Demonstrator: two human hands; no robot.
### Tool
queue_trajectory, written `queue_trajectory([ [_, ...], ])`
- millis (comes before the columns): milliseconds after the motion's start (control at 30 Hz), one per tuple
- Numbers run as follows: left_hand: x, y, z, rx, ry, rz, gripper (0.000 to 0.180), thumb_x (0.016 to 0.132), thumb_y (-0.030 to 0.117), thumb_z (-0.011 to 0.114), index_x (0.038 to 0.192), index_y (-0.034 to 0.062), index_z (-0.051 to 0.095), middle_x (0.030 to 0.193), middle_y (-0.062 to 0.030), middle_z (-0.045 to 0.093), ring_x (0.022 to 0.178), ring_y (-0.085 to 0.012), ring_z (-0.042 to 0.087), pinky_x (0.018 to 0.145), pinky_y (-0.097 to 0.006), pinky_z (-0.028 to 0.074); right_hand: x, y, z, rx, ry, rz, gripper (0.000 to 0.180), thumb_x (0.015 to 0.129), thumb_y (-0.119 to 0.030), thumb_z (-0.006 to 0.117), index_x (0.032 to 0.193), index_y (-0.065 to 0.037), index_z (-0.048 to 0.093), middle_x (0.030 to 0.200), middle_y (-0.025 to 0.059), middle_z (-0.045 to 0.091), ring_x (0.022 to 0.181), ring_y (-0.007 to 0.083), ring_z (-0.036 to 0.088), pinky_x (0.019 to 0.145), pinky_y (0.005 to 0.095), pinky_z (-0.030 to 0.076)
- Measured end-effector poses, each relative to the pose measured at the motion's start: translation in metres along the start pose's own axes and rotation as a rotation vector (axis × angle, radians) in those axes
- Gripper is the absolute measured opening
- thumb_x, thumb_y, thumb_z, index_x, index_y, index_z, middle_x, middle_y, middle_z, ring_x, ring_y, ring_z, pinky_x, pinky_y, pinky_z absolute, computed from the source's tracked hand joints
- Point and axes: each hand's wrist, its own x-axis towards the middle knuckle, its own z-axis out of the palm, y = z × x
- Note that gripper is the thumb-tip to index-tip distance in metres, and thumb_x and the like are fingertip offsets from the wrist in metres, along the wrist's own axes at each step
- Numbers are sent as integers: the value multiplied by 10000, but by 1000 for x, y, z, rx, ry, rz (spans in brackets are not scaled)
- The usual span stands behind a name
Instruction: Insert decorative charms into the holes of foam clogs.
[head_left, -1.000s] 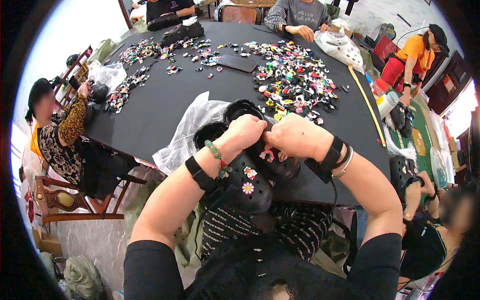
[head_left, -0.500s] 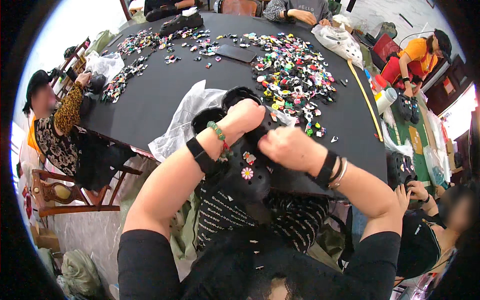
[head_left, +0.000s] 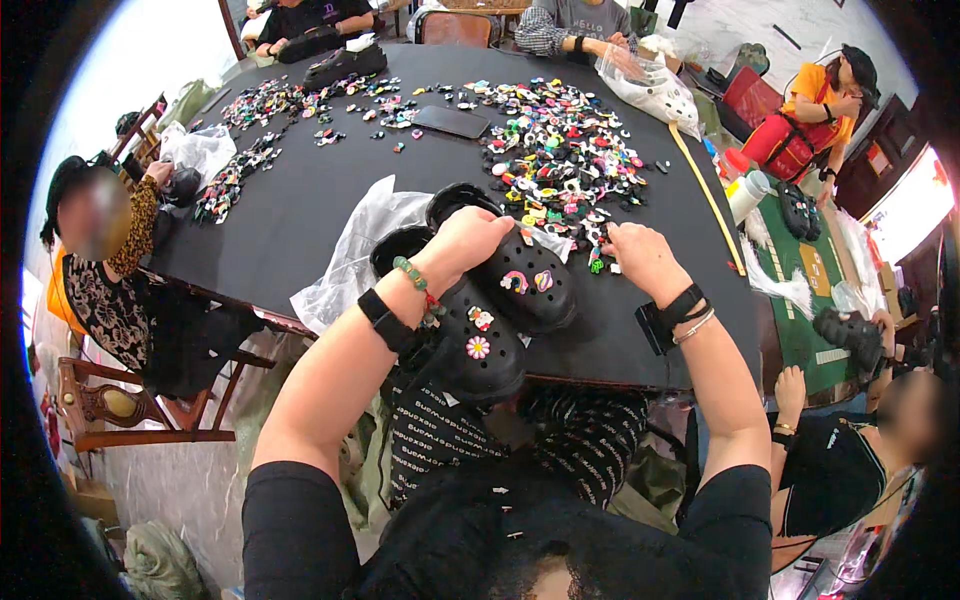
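Two black clogs with round holes lie at the table's near edge. The right-hand clog [head_left: 553,308] bears a rainbow charm [head_left: 515,281] and a planet charm [head_left: 543,281]. On the left-hand clog [head_left: 492,372] sit a pink-and-white flower charm [head_left: 477,347] and a small white-and-red figure charm [head_left: 480,318]. My left hand [head_left: 474,238] is closed on the right-hand clog near its opening. At the near edge of a big heap of shoe charms [head_left: 565,150], my right hand [head_left: 642,258] has its fingers pinched together; what they hold is too small to make out.
A crumpled clear plastic bag [head_left: 345,255] lies left of the clogs. Farther back are a phone [head_left: 452,121], another black clog [head_left: 345,65] and a white bag [head_left: 655,90]. A yellow tape [head_left: 708,200] runs along the right side. Several people sit around.
My right hand has left the clog and moved right to the charm heap. The right-hand clog's toe, with rainbow and planet charms, now shows. My left hand stays on that clog.
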Motion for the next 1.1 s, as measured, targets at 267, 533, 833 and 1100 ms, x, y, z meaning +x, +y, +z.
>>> queue_trajectory([
  [267,-6,-3,0,-9,94,119,337,926,248,604,955,-76,691,804,-47,683,720,-108,587,682,-296,475,5,-12,-21,-164,-179,334,402,846,-420,660,805,-21,690,782,184,676,755,341,685,646,428,547],
  [533,-12,-12,-24,-278,41,224,225,872,66,527,999,-30,687,930,-66,693,886,-141,620,806,-273,488,-26,-144,-85,653,-14,-186,543,749,-418,768,1099,-47,583,1034,180,577,912,354,605,758,423,510],
  [833,-60,6,-92,617,-299,687,655,738,-38,502,1388,-5,428,1401,-213,464,1308,-315,451,1108,-364,346,-55,-159,-58,467,64,-178,474,713,-320,787,1009,-8,589,1222,148,519,1015,313,518,850,404,460],
  [1100,-34,-18,-68,757,-279,752,702,661,-68,578,1350,-9,453,1367,-204,494,1317,-343,420,1118,-393,326,-97,-175,-27,852,-85,226,402,822,-356,736,954,-6,588,934,160,619,743,349,595,662,421,501],
])
